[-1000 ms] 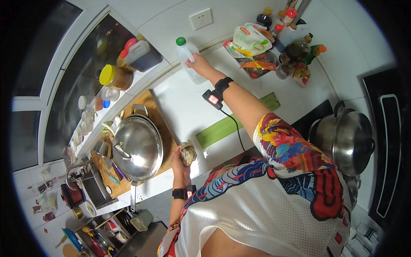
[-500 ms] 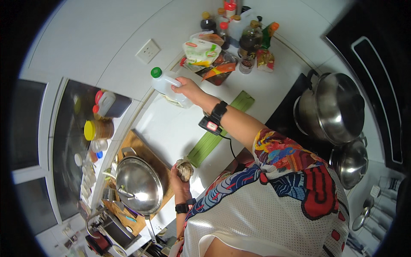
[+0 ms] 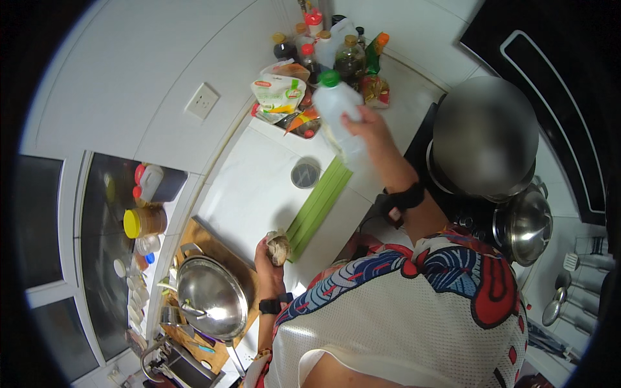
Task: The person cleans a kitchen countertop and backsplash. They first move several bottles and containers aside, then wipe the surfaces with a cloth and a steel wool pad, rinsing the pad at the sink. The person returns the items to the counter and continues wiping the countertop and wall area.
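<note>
My right hand (image 3: 370,129) grips a translucent white plastic jug (image 3: 337,107) with a green cap, tilted above the far part of the counter. Low at the left, my left hand (image 3: 266,258) is closed around a crumpled bundle (image 3: 278,248), whitish and brown; its kind is unclear. Between the hands a long ribbed green strip (image 3: 317,207) lies across the counter, its far end beneath the jug. To the left of the strip is a small round container (image 3: 305,173) with a dark grey top. Both wrists wear black bands.
Several sauce bottles (image 3: 350,61) and a tray (image 3: 284,134) of food packets stand at the back. A large pot (image 3: 485,136), blurred on top, occupies the stove, beside a smaller lidded pan (image 3: 527,226). A lidded wok (image 3: 210,297) sits on a wooden board (image 3: 200,226) at left.
My right hand has carried the jug rightward over the counter, toward the stove. The round container now shows on the counter. My left hand still holds the bundle; the whole view has shifted slightly.
</note>
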